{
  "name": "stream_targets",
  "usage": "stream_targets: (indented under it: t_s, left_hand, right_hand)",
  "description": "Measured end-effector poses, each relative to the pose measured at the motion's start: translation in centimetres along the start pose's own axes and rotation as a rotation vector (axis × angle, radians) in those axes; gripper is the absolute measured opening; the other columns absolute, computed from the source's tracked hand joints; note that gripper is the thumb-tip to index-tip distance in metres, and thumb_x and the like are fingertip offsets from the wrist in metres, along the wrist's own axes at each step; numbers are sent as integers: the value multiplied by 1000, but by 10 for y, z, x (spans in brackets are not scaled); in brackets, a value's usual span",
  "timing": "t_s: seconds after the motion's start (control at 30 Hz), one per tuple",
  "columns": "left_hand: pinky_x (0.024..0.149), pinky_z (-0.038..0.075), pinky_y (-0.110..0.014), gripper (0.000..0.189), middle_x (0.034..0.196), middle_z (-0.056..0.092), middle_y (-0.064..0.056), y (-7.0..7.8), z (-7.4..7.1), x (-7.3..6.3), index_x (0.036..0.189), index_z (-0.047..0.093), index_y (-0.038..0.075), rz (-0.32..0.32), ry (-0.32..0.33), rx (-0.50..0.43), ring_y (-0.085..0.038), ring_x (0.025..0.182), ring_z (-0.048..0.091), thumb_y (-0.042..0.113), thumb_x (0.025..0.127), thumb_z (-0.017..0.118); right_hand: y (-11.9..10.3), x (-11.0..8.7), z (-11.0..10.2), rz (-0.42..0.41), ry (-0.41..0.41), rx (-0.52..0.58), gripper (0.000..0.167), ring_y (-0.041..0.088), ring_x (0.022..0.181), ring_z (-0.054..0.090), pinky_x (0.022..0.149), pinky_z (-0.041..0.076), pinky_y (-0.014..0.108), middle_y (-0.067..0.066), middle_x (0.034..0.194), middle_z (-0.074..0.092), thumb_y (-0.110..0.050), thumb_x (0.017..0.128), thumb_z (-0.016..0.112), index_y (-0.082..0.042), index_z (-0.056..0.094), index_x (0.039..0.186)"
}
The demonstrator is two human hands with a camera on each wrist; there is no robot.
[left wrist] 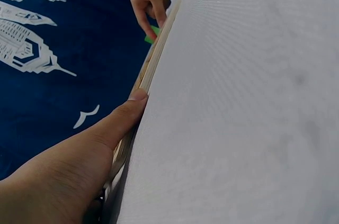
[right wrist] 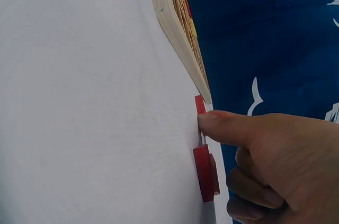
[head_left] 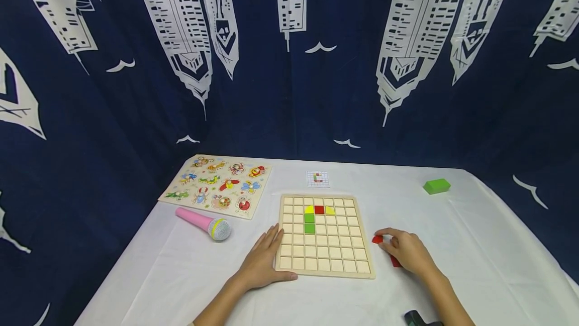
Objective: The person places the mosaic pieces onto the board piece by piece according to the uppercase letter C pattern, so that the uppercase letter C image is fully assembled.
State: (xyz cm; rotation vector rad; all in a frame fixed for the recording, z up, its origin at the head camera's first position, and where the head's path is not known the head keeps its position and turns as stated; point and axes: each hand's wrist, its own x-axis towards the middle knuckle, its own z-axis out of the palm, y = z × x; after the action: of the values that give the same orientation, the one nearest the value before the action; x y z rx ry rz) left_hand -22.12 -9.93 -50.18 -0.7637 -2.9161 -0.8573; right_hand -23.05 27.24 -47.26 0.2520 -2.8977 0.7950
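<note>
A wooden grid board point(head_left: 323, 253) lies on the white table. In its upper part sit a red square tile point(head_left: 319, 210), two yellow tiles with a curved side and two green square tiles point(head_left: 309, 218). My left hand point(head_left: 262, 261) rests along the board's left edge, fingers fairly straight, thumb stretched out by the front-left corner; in the left wrist view the thumb touches the board's side. Right of the board, my right hand point(head_left: 409, 251) pinches a small red tile point(head_left: 377, 239) between thumb and forefinger, low over the table. Red blocks point(right wrist: 203, 173) lie just beneath that hand, partly hidden.
A small pattern card point(head_left: 318, 179) lies behind the board. To the left are an insect picture board point(head_left: 185, 185) and a pink toy microphone point(head_left: 199, 218). A green block point(head_left: 437, 186) stands at the back right. Near the front edge is a dark object point(head_left: 415, 318), partly out of view.
</note>
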Motion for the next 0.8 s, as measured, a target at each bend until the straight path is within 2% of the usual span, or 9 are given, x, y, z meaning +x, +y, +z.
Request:
stream_targets:
  t_s: [0.13, 0.37, 0.5, 0.63, 0.8]
  left_hand:
    - [113, 11, -40, 114, 153, 13, -12, 0, 0, 0, 146, 23, 2, 1, 0, -5, -26, 139, 11, 71, 64, 65]
    - [113, 11, -39, 114, 153, 13, -11, 0, -1, 1, 146, 23, 2, 4, 2, 5, -26, 139, 10, 72, 64, 64]
    - [113, 11, -39, 115, 153, 13, -12, -1, 0, 1, 146, 23, 2, 6, 2, 5, -25, 139, 10, 72, 64, 64]
    - [113, 11, -39, 115, 153, 13, -12, 0, -1, 1, 146, 23, 2, 6, 1, 3, -25, 139, 10, 72, 64, 64]
    - [113, 11, -38, 115, 153, 13, -11, 0, -1, 1, 146, 23, 2, 4, 1, 9, -24, 139, 10, 72, 64, 63]
  right_hand:
    - [1, 0, 1, 0, -24, 22, 24, 8, 38, 31, 37, 26, 20, -5, 47, 35, -12, 82, 68, -15, 68, 106]
    - [1, 2, 5, -18, -33, 47, 21, 8, 36, 35, 39, 30, 22, -6, 44, 40, -28, 80, 71, -18, 69, 100]
    - [0, 3, 5, -18, -22, 49, 17, 8, 37, 34, 39, 30, 22, -6, 45, 39, -24, 80, 72, -19, 69, 96]
    - [-1, 1, 3, -14, -5, 28, 23, 7, 37, 33, 38, 29, 21, -6, 47, 38, -19, 79, 74, -16, 68, 100]
    - [-1, 0, -1, 10, 16, -27, 33, 8, 42, 33, 40, 28, 23, -6, 50, 39, -22, 77, 75, -10, 66, 106]
